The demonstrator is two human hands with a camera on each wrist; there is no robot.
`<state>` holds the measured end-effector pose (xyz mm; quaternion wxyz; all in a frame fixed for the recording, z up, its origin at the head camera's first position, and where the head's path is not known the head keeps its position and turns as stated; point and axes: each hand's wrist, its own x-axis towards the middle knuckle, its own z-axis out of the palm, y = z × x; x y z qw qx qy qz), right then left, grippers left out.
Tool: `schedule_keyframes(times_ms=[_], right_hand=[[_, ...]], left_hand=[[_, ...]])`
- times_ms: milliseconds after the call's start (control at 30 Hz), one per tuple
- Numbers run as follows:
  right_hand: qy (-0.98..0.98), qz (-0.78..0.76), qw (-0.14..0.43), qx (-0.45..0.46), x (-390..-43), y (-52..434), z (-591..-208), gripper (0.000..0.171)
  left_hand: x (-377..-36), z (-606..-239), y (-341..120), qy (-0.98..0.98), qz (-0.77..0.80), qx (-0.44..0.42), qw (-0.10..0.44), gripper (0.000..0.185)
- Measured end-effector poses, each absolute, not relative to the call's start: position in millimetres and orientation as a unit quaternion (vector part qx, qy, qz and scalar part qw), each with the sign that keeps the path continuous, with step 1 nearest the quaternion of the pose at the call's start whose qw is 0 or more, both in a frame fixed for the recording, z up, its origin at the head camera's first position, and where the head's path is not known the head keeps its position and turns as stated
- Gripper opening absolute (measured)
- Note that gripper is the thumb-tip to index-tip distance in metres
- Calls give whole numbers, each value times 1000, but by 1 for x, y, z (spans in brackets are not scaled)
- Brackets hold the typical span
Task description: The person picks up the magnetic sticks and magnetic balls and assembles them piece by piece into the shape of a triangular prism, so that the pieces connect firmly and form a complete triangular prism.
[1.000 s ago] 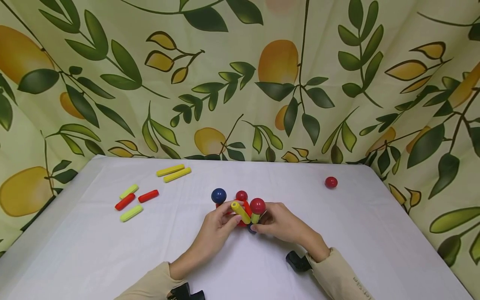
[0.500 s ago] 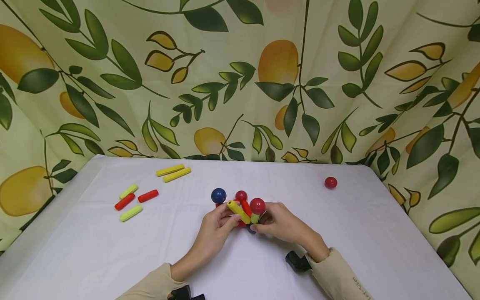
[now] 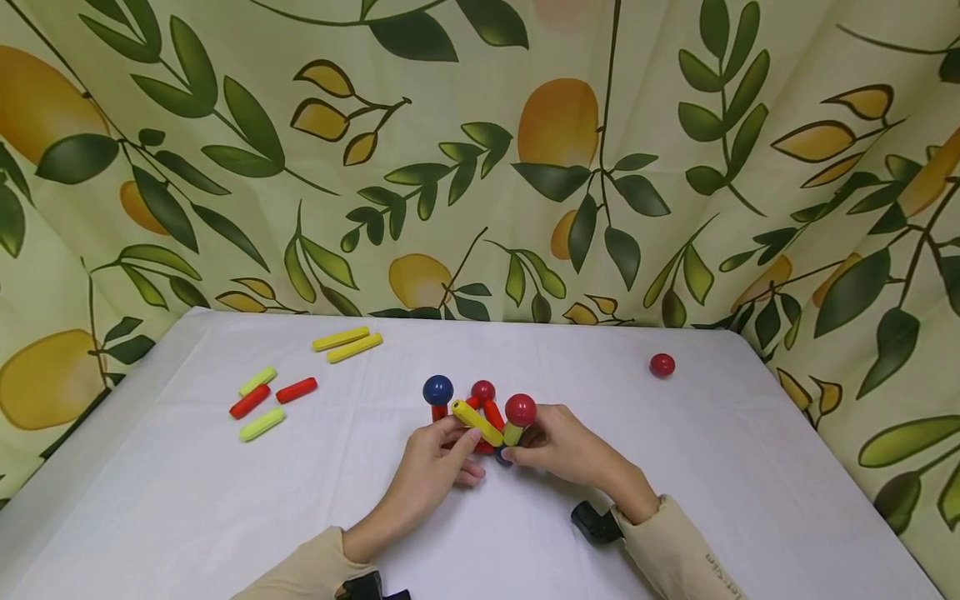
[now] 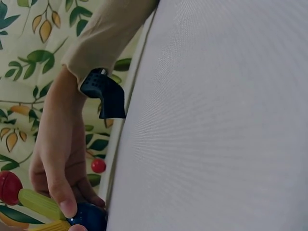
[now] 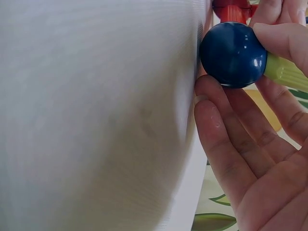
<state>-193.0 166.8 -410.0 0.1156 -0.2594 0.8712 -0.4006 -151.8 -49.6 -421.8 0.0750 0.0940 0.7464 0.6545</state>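
Note:
A small structure of balls and rods [image 3: 483, 417] stands mid-table, with a blue ball [image 3: 438, 389] and two red balls [image 3: 520, 409] on top. My left hand [image 3: 459, 442] pinches a yellow rod [image 3: 476, 422] that leans across the structure. My right hand [image 3: 525, 450] grips the structure's near corner. In the right wrist view its thumb and fingers [image 5: 226, 139] curl round a low blue ball [image 5: 233, 54] joined to a lime rod [image 5: 286, 72]. The left wrist view shows that same blue ball [image 4: 89, 216] under the right thumb.
Loose rods lie at the left of the white table [image 3: 675, 467]: two yellow [image 3: 347, 343], two lime [image 3: 262, 426] and two red [image 3: 296, 391]. A loose red ball [image 3: 662, 364] sits at the far right. Leaf-print cloth [image 3: 480, 167] walls the back and both sides.
The yellow rod's far end has swung a little left, toward the blue ball on top. The left fingers shifted along it. The right hand kept its grip and hardly moved.

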Motion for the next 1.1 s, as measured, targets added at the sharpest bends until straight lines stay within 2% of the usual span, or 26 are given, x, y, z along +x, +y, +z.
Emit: schedule_keyframes(times_ms=[333,667,933,1033,1100], right_hand=[[873,-401,120,-251,-193,167,-408,27],[873,-399,119,-252,-193,167,-409,28],[876,-398,120,-245,-192,166,-409,30],[878,-396,122,-238,-193,165,-408,29],[880,-395,122,-233,-193,165,-408,26]], left_hand=[[-152,-420,-49,738,663,69,109,31],[-153,-419,-53,761,628,81,138,37],[-159,-397,-72,840,474,185,188,29],[-160,-388,-83,876,391,197,202,25],[-162,-382,-90,903,337,187,192,23]])
